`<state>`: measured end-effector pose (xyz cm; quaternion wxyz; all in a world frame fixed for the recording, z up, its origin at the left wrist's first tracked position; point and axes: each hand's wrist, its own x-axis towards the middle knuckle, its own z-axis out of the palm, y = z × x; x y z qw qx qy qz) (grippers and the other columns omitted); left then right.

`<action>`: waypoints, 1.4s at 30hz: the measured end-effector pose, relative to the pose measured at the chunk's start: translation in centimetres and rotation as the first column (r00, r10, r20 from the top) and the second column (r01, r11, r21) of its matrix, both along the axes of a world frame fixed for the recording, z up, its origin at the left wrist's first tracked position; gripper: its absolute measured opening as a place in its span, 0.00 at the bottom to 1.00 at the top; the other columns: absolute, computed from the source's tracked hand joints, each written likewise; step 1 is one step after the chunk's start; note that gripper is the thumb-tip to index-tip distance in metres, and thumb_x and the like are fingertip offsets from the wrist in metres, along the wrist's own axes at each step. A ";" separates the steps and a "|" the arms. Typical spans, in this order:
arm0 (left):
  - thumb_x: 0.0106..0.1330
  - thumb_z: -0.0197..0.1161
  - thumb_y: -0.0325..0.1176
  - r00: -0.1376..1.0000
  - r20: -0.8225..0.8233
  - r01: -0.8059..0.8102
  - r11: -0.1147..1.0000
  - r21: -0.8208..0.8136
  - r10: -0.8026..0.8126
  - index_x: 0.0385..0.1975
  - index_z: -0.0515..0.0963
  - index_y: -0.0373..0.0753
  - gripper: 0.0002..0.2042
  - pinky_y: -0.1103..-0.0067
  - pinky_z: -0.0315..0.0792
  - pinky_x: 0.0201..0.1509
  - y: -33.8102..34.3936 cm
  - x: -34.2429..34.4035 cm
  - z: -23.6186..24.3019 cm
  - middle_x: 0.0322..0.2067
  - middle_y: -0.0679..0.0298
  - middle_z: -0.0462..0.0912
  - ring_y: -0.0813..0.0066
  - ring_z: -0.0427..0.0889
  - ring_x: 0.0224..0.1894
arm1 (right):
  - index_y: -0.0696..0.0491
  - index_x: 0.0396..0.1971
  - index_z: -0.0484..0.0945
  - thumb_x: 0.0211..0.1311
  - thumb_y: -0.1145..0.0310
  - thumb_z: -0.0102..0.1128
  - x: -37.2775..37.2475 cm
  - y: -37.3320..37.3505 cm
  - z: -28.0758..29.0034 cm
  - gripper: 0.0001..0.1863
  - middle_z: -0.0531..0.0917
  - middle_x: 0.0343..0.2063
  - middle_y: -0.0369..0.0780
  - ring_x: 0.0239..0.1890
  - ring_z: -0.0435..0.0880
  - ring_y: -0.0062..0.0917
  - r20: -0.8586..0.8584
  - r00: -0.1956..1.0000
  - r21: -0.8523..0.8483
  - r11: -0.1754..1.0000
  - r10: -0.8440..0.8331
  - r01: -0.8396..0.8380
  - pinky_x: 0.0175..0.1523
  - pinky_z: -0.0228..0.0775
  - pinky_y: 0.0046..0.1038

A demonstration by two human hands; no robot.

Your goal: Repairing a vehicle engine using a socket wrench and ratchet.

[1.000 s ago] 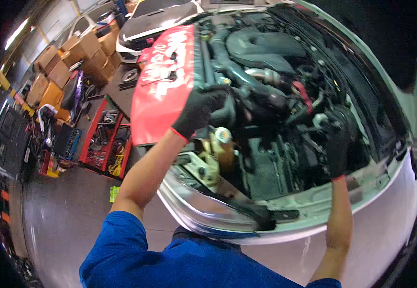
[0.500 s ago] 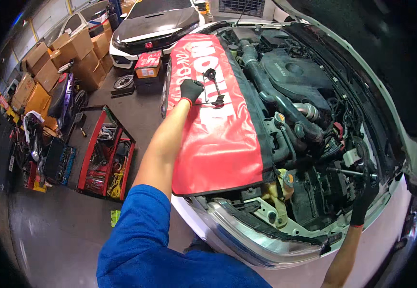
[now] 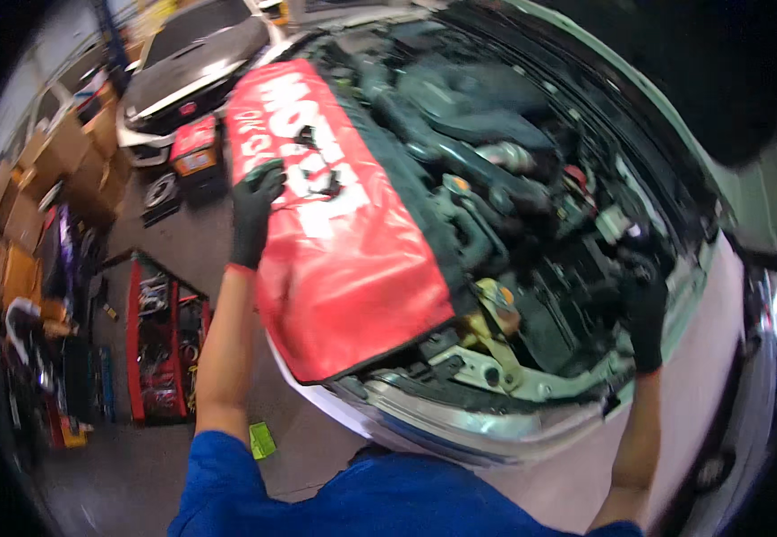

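Note:
My left hand [image 3: 256, 210], in a black glove, is over the left edge of a red fender cover [image 3: 361, 295] with white lettering. Its fingers look stretched out, with nothing visible in them. Just right of its fingertips, thin black bracket-like parts [image 3: 324, 183] lie on the cover. My right hand [image 3: 643, 313], also black-gloved, is low in the engine bay, right of the dark battery area [image 3: 558, 309]. Blur and shadow hide its fingers and anything in them.
The engine [image 3: 478, 94] with its dark hoses fills the bay under the raised hood [image 3: 639, 80]. A yellowed reservoir [image 3: 494, 318] stands behind the headlight [image 3: 460, 421]. A red tool cart [image 3: 151, 349], cardboard boxes [image 3: 84, 170] and a white car [image 3: 191, 72] are at left.
The view has swung to the right and is blurred. My left hand's fist has loosened, its fingers now reaching forward. The silver tool bar beside my right hand can no longer be made out.

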<state>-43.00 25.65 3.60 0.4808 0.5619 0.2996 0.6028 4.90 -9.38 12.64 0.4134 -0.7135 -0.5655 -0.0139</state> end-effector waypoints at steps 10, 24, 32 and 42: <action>0.64 0.52 0.23 0.968 -0.085 0.220 0.960 -0.173 -0.237 0.49 0.72 0.28 0.14 0.78 0.70 0.51 -23.5 16.6 2.4 0.45 0.57 0.78 0.73 0.76 0.47 | 0.54 0.37 0.77 0.56 0.68 0.55 2.9 3.9 -6.5 0.10 0.81 0.33 0.42 0.37 0.80 0.34 0.144 0.973 -0.088 0.981 0.183 -0.171 0.43 0.70 0.31; 0.68 0.45 0.28 0.941 -0.307 0.203 0.962 0.185 -0.140 0.55 0.64 0.27 0.17 0.74 0.66 0.59 -25.9 32.9 -2.7 0.51 0.54 0.71 0.64 0.71 0.55 | 0.55 0.37 0.75 0.51 0.72 0.57 5.3 12.3 -16.3 0.11 0.80 0.32 0.47 0.39 0.81 0.38 -0.055 0.897 -0.116 0.889 0.439 -0.443 0.43 0.71 0.33; 0.66 0.45 0.29 0.836 -0.548 0.122 0.981 0.150 -0.021 0.50 0.71 0.32 0.15 0.71 0.69 0.50 -21.9 38.7 -3.8 0.47 0.52 0.76 0.62 0.77 0.48 | 0.56 0.39 0.73 0.52 0.72 0.55 7.9 13.7 -16.4 0.13 0.79 0.32 0.50 0.37 0.79 0.44 -0.324 0.686 -0.259 0.637 0.651 -0.726 0.43 0.70 0.36; 0.68 0.44 0.31 0.962 -0.258 0.103 0.993 0.048 -0.088 0.53 0.66 0.29 0.17 0.71 0.67 0.58 -20.2 36.2 -5.7 0.50 0.51 0.74 0.60 0.73 0.54 | 0.57 0.38 0.72 0.52 0.72 0.55 7.9 13.4 -14.3 0.13 0.78 0.33 0.51 0.37 0.77 0.48 -0.067 0.745 -0.198 0.723 0.663 -0.662 0.41 0.69 0.39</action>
